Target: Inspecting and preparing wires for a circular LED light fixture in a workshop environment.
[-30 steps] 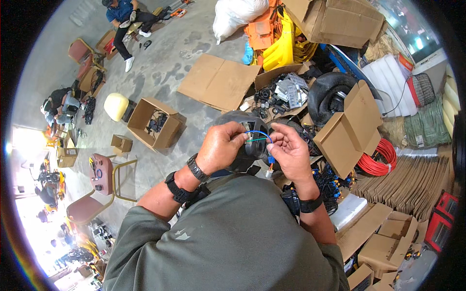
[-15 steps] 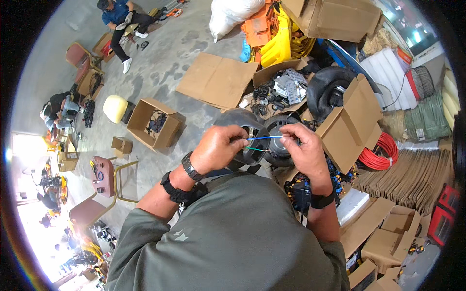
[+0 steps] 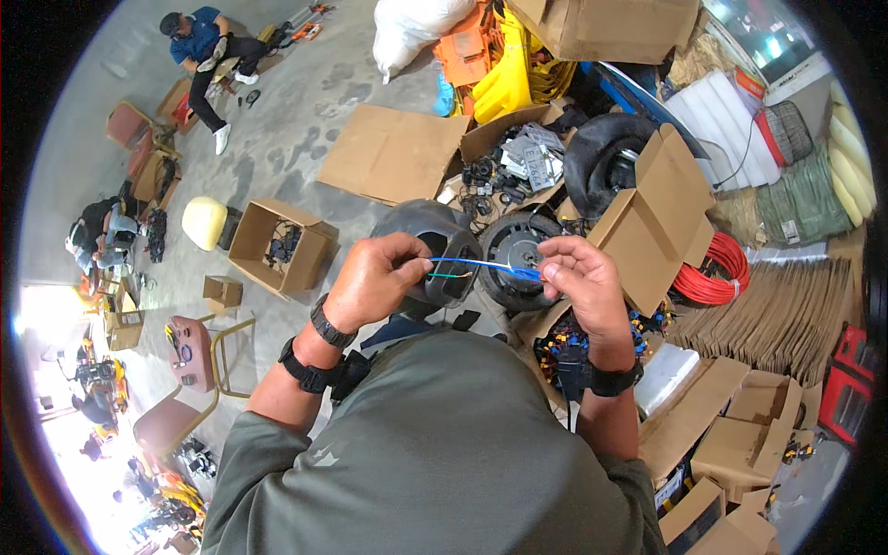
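Note:
My left hand [image 3: 381,276] is closed in a pinch on a thin blue wire [image 3: 453,261], which stretches toward my right hand. Part of it, a pale length [image 3: 493,265], shows between the blue section and a blue piece [image 3: 525,274] at my right fingertips. Thumb and forefinger of my right hand [image 3: 585,285] are pinched on that blue piece; whether it is loose insulation or more wire, I cannot tell. A short green wire [image 3: 448,276] with a coppery tip sticks out beside my left fingers. Behind the wires are a dark rounded casing [image 3: 421,227] and a black wheel [image 3: 513,250].
Open cardboard boxes [image 3: 310,264] stand on the floor, one holding assorted parts [image 3: 527,162]. A red cable coil [image 3: 717,268] lies on the right beside stacked cardboard sheets [image 3: 768,324]. On the left is a chair [image 3: 190,351] with small tools. A person [image 3: 203,46] sits far back left.
My hands have drawn farther apart, the left one shifting left. A pale stretch now shows along the wire, and a blue piece is more visible at my right fingertips.

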Tool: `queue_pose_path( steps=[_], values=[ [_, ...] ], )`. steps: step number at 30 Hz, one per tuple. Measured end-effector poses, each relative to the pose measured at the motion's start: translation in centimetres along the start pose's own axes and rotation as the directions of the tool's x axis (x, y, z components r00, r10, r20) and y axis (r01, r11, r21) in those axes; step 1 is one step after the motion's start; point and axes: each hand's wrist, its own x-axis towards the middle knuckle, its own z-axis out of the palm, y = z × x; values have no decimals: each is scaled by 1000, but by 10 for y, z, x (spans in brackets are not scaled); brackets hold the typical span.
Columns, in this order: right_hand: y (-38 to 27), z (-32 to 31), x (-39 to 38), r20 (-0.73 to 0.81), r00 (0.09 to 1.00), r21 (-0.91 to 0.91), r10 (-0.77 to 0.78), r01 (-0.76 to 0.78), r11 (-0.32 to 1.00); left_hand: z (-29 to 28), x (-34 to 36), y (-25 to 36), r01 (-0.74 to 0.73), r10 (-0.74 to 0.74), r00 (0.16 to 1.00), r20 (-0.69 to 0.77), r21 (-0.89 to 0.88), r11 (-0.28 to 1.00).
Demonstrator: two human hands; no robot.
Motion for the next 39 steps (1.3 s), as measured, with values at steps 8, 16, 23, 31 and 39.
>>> queue_pose_path(
  steps=[8,16,23,31,39],
  values=[
    [12,4,-5,-4,998,386,-58,55,921,4,-2,-5,-16,17,999,-37,44,999],
    [8,15,-17,-98,981,282,-170,191,940,4,-5,-11,-18,18,1000,-12,31,999],
    [13,14,-18,-230,951,93,-205,232,968,7,-4,-4,-3,2,1000,27,35,999],
    [11,19,-15,-279,931,61,-234,261,964,7,-3,-6,-38,36,998,59,27,999],
    [11,24,-12,-351,895,116,-277,335,935,7,-5,-3,-119,111,991,75,112,987]
  ],
)
